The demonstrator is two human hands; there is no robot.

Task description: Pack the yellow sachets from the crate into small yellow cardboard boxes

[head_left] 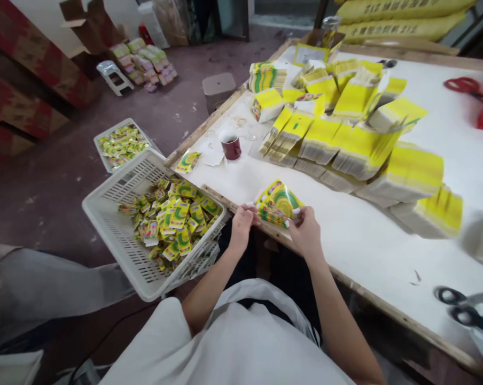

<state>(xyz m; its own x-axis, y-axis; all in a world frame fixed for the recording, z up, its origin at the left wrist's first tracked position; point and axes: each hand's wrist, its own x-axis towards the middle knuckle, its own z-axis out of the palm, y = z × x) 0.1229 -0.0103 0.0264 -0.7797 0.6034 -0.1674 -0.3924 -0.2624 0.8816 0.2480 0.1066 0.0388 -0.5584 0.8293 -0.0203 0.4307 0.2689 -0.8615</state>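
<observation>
My left hand (241,224) and my right hand (304,231) both pinch a small stack of yellow-green printed packets (279,203) at the near edge of the white table (369,240). The left fingers close on the stack's left end, the right fingers on its lower right corner. A white slotted plastic basket (117,224) full of several similar packets sits just left of my left hand, tilted against the table edge. Large fanned piles of yellow flat packets (345,133) cover the table's middle and far side.
A dark red mug (231,145) stands near the table's left edge, with a loose packet (188,161) beside it. Black-handled scissors (461,307) lie at the right front. Red scissors (464,85) lie far right. A tray of packets (121,144), a stool (218,88) and cardboard boxes (33,69) are on the floor.
</observation>
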